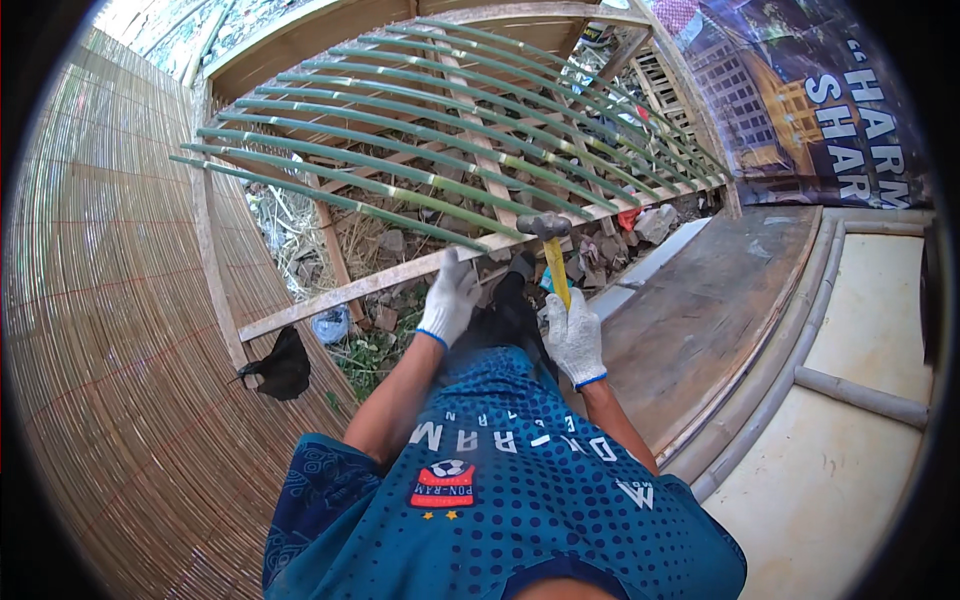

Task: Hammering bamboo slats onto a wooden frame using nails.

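Observation:
In a white knit glove with a blue cuff, my right hand point(575, 338) is closed round the yellow handle of a hammer point(555, 262). The dark hammer head points away from me, near the slats' ends. My left hand point(449, 302), gloved the same way, is just on my side of a wooden beam point(375, 286). Its fingers look apart and slightly blurred, and I see nothing in them. Green bamboo slats point(400, 193) lie side by side across the wooden frame, with gaps between them. The nearest slat ends on the beam close to my left fingertips.
A bamboo-strip screen point(110, 300) curves along the left, with a black bag point(284, 366) at the frame's corner. Rubble and dry grass lie under the slats. On the right are a brown wooden board point(710, 310), pale panels edged with bamboo poles point(862, 392), and a printed banner point(770, 110).

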A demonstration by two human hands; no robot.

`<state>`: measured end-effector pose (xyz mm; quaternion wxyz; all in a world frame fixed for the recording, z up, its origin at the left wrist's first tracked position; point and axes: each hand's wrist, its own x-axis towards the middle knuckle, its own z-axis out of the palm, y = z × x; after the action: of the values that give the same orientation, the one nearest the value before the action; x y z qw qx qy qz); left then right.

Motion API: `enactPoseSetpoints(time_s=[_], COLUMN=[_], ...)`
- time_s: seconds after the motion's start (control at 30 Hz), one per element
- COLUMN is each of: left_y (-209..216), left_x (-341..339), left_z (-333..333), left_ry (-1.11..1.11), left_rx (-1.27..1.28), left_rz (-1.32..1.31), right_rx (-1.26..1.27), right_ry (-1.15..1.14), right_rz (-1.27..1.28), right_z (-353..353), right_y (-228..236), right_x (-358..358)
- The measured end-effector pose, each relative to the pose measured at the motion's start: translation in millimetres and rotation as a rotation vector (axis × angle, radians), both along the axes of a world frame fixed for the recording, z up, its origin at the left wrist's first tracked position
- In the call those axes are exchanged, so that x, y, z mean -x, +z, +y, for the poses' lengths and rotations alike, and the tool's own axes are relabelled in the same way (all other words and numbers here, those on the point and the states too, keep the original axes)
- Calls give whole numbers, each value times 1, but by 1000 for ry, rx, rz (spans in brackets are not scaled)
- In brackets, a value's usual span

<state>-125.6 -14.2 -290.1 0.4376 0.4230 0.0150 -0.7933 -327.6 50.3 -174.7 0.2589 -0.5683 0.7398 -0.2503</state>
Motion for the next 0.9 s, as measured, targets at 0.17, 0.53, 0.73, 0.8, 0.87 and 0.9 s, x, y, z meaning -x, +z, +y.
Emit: enactPoseSetpoints(time_s=[0.17, 0.53, 0.73, 0.8, 0.87, 0.9], left_y=[-6, 8, 9, 9, 8, 14], left_x=[3, 19, 22, 19, 19, 21], left_z=[-20, -33, -38, -34, -33, -36], left_ry=[143, 259, 295, 298, 299, 288], left_rx=[-44, -137, -159, -164, -134, -125], left_rz=[-108, -148, -214, -210, -164, -160], right_rx=[67, 200, -33, 230, 455, 463], right_ry=[105, 167, 210, 193, 298, 288], right_rz=[26, -41, 67, -140, -56, -49], right_z=[5, -3, -28, -23, -13, -11], right_y=[-4, 22, 47, 82, 75, 57], right_x=[-9, -36, -34, -43, -36, -32])
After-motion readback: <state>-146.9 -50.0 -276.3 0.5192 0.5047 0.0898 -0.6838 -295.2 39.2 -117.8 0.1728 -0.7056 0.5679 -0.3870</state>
